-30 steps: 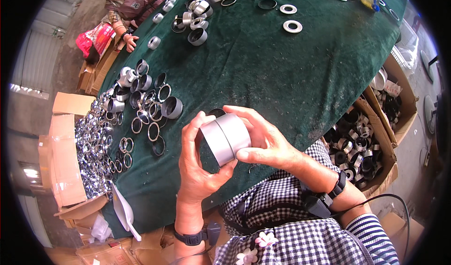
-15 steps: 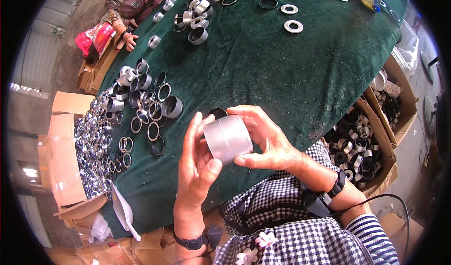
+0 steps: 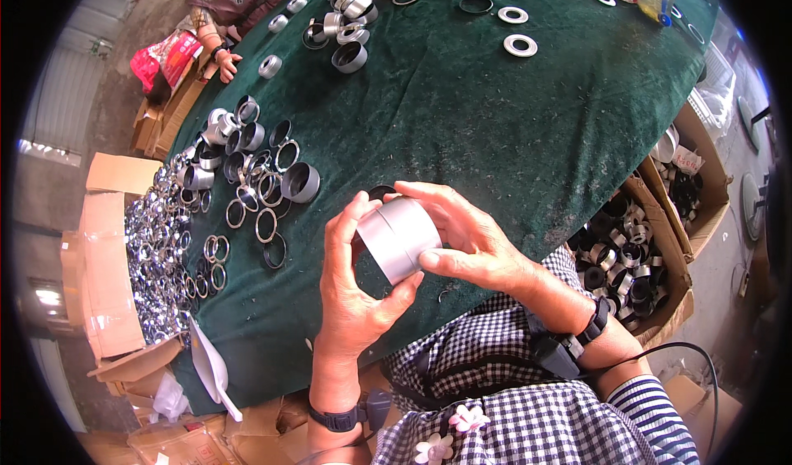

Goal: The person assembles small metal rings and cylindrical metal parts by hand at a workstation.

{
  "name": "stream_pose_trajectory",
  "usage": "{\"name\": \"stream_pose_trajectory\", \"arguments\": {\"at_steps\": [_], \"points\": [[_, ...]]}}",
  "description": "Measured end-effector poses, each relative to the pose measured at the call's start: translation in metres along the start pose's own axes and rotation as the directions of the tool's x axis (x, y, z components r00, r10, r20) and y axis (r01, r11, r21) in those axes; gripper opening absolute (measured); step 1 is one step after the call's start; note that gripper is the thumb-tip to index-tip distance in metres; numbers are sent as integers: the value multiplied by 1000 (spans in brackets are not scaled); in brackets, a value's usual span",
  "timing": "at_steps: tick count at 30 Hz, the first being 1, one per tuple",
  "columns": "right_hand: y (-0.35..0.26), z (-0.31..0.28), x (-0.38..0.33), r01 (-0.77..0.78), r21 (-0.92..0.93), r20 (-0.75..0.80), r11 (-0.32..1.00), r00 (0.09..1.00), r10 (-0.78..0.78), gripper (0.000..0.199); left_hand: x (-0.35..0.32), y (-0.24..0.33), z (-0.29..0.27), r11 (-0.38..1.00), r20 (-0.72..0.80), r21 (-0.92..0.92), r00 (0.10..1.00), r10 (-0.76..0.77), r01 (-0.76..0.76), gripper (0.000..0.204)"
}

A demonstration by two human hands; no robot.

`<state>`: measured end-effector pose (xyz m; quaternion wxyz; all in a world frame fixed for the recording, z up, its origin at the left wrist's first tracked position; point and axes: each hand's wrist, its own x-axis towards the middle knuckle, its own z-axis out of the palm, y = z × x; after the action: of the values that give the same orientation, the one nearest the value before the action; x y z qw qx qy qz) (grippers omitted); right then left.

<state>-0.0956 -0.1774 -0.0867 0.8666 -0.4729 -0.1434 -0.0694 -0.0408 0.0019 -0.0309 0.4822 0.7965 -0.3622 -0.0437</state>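
Observation:
Between my two hands is a silver-grey metal cylinder (image 3: 399,240) with a thin seam around its middle, held tilted above the green cloth. My left hand (image 3: 351,279) grips its left side, thumb underneath and fingers behind. On the right side, my right hand (image 3: 470,238) is closed on it, thumb across the near face and fingers over the top. A dark round rim (image 3: 380,193) shows just behind the cylinder; whether it belongs to it I cannot tell. Nearest on the cloth, to the left, lies a grey cup-like ring (image 3: 300,183) with a dark inside.
Shiny rings (image 3: 157,259) pile up at the left beside an open cardboard box (image 3: 107,275). More grey cylinders (image 3: 355,4) lie at the far side, with flat white rings (image 3: 520,46) farther right. Boxes of parts (image 3: 681,287) stand at right. Another person's hand (image 3: 227,66) rests far left.
The cylinder has turned slightly in my hands. My left thumb has slid from its near face to its lower edge, and my right thumb has moved up a little.

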Motion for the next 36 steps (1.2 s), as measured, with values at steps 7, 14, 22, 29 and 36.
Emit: {"name": "stream_pose_trajectory", "arguments": {"at_steps": [7,14,22,29,36], "points": [[-6,-16,6,-51,-881,-121,470,986,-119,67,-33,-39,-15,982,-196,-22,962,-189,189,69],[5,0,35,142,-988,151,-58,968,-201,52,-72,-91,-17,984,-415,30,897,-150,178,68],[61,14,27,134,-991,134,-11,991,25,14,-86,-100,-58,962,-419,143,895,-152,231,49],[90,15,37,298,-954,295,6,946,-135,8,-84,-174,-140,536,-380,705,885,-267,465,26],[72,47,35,162,-706,-53,689,959,-279,20,-58,-93,-111,861,-384,51,806,-450,506,29]]}}
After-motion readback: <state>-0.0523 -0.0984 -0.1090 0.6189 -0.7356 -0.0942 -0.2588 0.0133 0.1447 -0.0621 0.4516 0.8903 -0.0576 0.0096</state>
